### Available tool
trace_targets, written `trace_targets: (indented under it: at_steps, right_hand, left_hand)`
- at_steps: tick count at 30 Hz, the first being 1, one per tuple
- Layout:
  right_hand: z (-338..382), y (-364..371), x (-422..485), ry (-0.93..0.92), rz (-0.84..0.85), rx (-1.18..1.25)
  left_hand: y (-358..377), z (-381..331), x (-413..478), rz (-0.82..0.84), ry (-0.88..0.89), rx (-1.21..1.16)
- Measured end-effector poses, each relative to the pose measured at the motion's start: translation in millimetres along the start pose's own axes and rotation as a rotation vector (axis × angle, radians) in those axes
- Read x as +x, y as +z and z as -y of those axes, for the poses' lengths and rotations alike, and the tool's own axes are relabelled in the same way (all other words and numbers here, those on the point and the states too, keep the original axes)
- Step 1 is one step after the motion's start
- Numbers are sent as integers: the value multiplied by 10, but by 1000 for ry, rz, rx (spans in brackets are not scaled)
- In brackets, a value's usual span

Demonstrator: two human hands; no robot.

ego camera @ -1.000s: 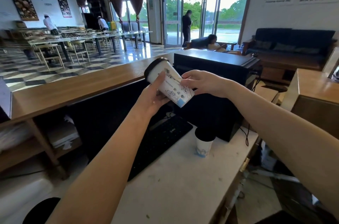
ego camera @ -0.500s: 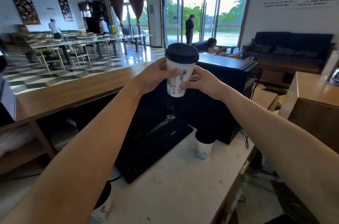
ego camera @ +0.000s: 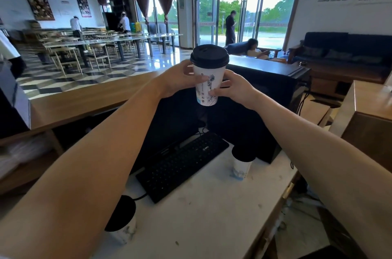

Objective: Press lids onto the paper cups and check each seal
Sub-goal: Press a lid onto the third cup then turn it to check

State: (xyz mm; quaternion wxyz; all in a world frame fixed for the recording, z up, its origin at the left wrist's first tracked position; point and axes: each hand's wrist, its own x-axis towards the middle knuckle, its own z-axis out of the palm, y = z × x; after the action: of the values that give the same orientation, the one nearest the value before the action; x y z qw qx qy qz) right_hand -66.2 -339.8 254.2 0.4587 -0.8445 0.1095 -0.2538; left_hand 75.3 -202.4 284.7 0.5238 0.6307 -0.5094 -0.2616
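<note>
Since a second ago the cup is standing upright again, having been tipped over with its lid pointing left; half a second ago it was already upright and it is sitting in much the same place now. Both arms are reaching forward and holding it in the air, well above the surface and in front of a dark box.

The left grip is wrapping the cup's left side just under the lid, its thumb lying across the printed front. The right grip is clasping the right side lower down, its fingers curling round toward the base. The black lid is sitting level on the rim; whether it is fully sealed cannot be told.

Below, a black keyboard is lying at an angle on the pale surface. A second cup with a black lid is standing just beside the keyboard's right end, close to the box. A third cup, also lidded, is standing near the surface's front left corner, partly hidden by the left forearm.
</note>
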Motion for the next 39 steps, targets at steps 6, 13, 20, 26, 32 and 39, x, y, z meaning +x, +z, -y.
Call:
trace_targets:
  at_steps: [6, 13, 20, 26, 32, 39]
  right_hand:
    - [-145, 295, -142, 36, -6, 14]
    - [-703, 1110, -825, 162, 137, 75]
    - [-1388, 1886, -1299, 309, 327, 171]
    - [-1838, 2403, -1485, 351, 423, 176]
    - [-2049, 2679, -1522, 367, 484, 198]
    - [-2041, 2743, -1555, 414, 486, 228]
  left_hand:
    - [16, 229, -262, -72, -62, 49]
    - [532, 1239, -1273, -346, -135, -143]
    - [952, 2192, -2017, -538, -249, -173]
    - [1116, 2766, -2409, -637, -340, -105]
    - [1142, 3017, -2557, -660, -376, -127]
    - [1135, 2969, -2612, -603, -427, -123]
